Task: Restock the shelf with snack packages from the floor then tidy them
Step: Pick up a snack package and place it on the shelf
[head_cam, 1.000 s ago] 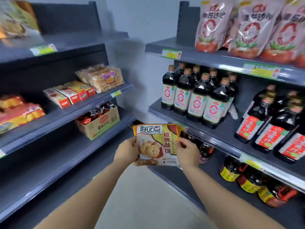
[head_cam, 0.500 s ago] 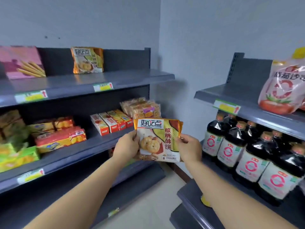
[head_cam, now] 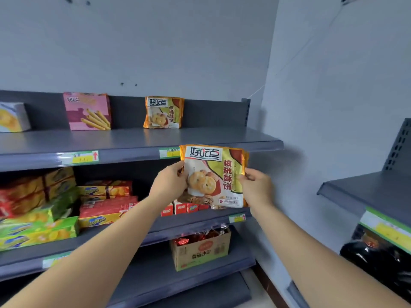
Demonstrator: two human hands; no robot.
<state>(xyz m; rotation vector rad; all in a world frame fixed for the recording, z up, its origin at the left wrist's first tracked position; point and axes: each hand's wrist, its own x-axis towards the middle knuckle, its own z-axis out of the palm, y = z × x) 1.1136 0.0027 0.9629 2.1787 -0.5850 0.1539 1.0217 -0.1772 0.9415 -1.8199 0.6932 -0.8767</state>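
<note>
I hold an orange walnut cookie package (head_cam: 213,176) upright in front of me, its top level with the front edge of the top shelf (head_cam: 138,141). My left hand (head_cam: 170,184) grips its left side and my right hand (head_cam: 256,186) grips its right side. A matching cookie package (head_cam: 163,112) stands upright at the back of the top shelf, up and to the left of the held one. More orange edges show behind the held package, so it may be a small stack.
On the top shelf a pink wafer-roll box (head_cam: 87,111) stands at the left, a pale box (head_cam: 12,117) beyond it. The middle shelf holds red, yellow and green biscuit boxes (head_cam: 104,203). A cardboard carton (head_cam: 201,250) sits lower down. A second shelf unit (head_cam: 373,192) with dark bottles stands at right.
My view has swung up and left from the sauce bottles to the snack shelves. Both hands have lifted the cookie package up to the top shelf's front edge.
</note>
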